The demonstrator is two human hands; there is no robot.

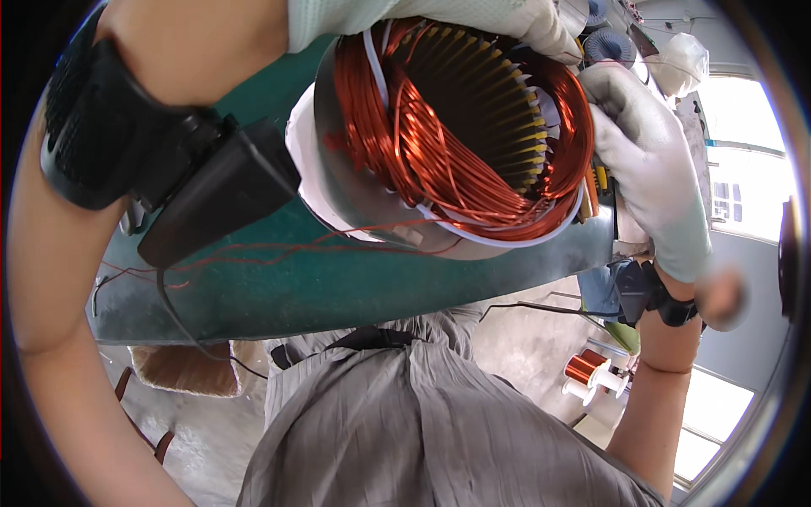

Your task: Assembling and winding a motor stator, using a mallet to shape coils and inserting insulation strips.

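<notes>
A motor stator (pixel 329 152) lies before me with its round bore facing me, ringed by slots with yellow-tipped liners. Thick bundles of red copper winding (pixel 422 152) loop around its mouth, and a white strip (pixel 507 243) runs under them. Over the far edge reaches my gloved left hand (pixel 541 29), its fingers bent down together against the winding at the upper right. My gloved right hand (pixel 646 152) is at the right rim, fingers curled and thumb by the coil. What lies inside its curled fingers is hidden.
The stator rests on a green-topped bench (pixel 338 296). Loose red wires (pixel 287 247) trail left across it. Black devices are strapped to both forearms, with a dark cable (pixel 182 317) hanging from the left one. Copper wire spools (pixel 587 367) stand on the floor at right. Another person's head appears at far right.
</notes>
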